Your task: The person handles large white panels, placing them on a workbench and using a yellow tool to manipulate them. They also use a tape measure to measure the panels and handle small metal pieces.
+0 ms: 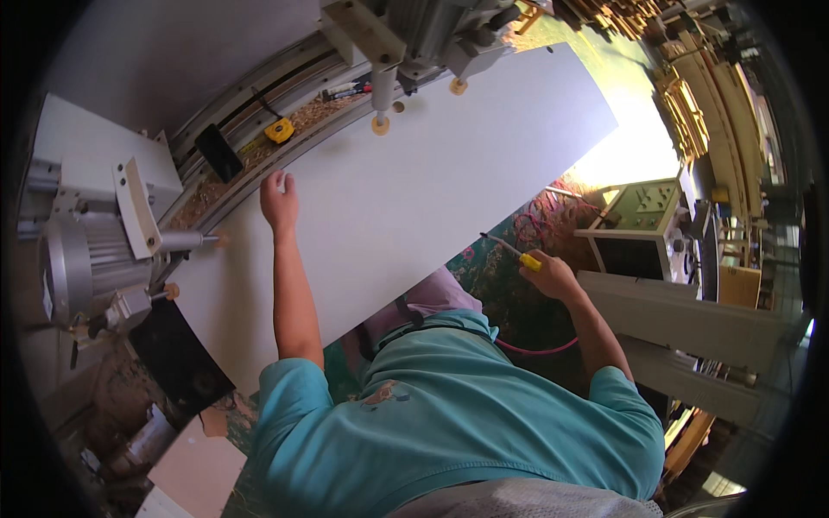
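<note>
A long white board point(414, 177) lies in front of me at a slant, running beneath the drilling machine heads. On its far left edge, beside the metal rail, rests my left hand point(279, 203); its fingers are slightly bent and apart, with nothing seen in them. Off the near edge of the board, my right hand point(550, 276) is closed around the yellow handle of a tool point(529, 261). The tool has a thin grey shaft with a dark tip, which points at the board's near edge; its exact kind is unclear.
Motor-driven machine heads point(91, 268) stand at left and at top point(432, 39). A yellow tape measure point(279, 130) and a black phone-like slab point(218, 153) sit by the sawdust-strewn rail. A pink hose point(540, 350) crosses the floor; a control box point(643, 207) and stacked timber point(686, 112) stand right.
</note>
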The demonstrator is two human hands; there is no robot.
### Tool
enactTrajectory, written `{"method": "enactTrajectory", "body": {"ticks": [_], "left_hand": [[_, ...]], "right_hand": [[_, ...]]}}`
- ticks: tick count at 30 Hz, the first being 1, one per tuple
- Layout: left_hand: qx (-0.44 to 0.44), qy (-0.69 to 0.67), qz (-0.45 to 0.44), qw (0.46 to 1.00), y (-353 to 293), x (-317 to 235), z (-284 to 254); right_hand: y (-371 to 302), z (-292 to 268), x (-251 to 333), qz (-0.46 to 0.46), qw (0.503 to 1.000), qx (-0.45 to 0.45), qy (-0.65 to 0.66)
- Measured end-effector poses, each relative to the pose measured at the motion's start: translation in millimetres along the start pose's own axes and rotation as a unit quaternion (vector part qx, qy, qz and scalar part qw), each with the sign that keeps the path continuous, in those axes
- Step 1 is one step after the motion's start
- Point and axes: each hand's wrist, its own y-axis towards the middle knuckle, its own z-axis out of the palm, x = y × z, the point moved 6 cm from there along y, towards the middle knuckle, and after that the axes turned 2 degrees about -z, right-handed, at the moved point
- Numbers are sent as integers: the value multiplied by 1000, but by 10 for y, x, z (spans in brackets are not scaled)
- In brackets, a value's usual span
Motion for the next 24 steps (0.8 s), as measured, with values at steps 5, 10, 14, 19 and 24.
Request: {"method": "enactTrajectory", "body": {"ticks": [5,10,14,19,24], "left_hand": [[77,216,-248,941,1228,482,503],[175,266,-234,919,1468,244,1002],[122,-59,-225,965,1677,794,931],[105,-66,-155,980,1356,231,660],[42,-333,-212,918,511,-141,-50]], "right_hand": [[-383,-1017,-1298,187,936,-295,-30],[-529,-1021,-1657,303,884,-356,3],[574,-215,-659,-22,983,-83,165],[969,945,1595,-246,894,375,0],[1381,1366,2957,-396,885,227,-90]]}}
